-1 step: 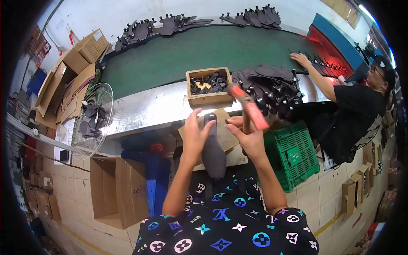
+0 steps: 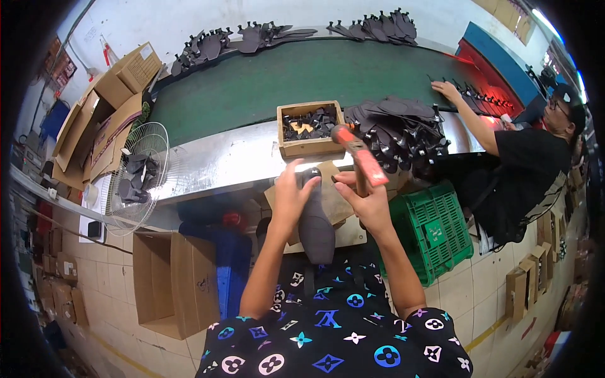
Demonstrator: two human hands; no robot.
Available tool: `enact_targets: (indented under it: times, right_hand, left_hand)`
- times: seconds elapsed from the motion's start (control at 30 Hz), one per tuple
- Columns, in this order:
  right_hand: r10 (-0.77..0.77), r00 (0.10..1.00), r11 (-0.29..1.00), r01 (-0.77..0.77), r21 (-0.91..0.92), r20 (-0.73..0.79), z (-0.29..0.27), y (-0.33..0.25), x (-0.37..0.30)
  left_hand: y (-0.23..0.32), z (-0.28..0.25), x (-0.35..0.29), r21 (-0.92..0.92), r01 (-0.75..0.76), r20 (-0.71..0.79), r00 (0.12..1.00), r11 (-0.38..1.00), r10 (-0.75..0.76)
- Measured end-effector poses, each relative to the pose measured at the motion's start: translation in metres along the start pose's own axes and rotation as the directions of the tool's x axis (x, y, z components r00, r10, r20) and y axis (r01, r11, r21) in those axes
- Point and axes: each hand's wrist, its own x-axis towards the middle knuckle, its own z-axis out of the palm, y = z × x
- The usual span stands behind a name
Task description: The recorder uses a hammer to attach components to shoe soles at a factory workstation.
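Observation:
A dark grey shoe sole with a narrow black heel end lies lengthwise in front of me, its wide end near my lap. My left hand is beside the heel end, thumb and fingers apart, the thumb reaching to its edge. In my right hand is a hammer with a red-painted head, raised and slightly blurred. Between that hand's thumb and forefinger there is also a tiny dark piece. Beneath the sole is a tan board.
A wooden box of small black and yellow pieces stands on the metal ledge. Right of it lie stacked dark soles; a green crate is below. At left are a wire fan guard and a carton. A co-worker reaches over the green belt.
The hammer has shifted very slightly left and up with my right hand. My left hand and the sole have barely moved.

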Motion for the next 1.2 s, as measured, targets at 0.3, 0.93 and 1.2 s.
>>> enact_targets:
  times: [0.3, 0.93, 1.2]
  right_hand:
    - [0.003, 0.989, 0.977, 0.029, -0.21, 0.148, 0.002, 0.032, 0.027]
    - [-0.029, 0.969, 0.895, 0.135, -0.424, 0.247, 0.005, -0.012, 0.007]
    - [0.025, 0.987, 0.857, 0.062, -0.512, 0.16, -0.005, -0.044, -0.039]
  left_hand:
    - [-0.023, 0.002, -0.014, -0.123, 0.021, 0.237, 0.971, 0.992, 0.009]
    - [-0.017, -0.012, -0.01, -0.289, 0.002, 0.236, 0.969, 0.957, 0.069]
    - [-0.002, -0.019, -0.005, -0.457, 0.363, 0.423, 0.892, 0.812, -0.16]
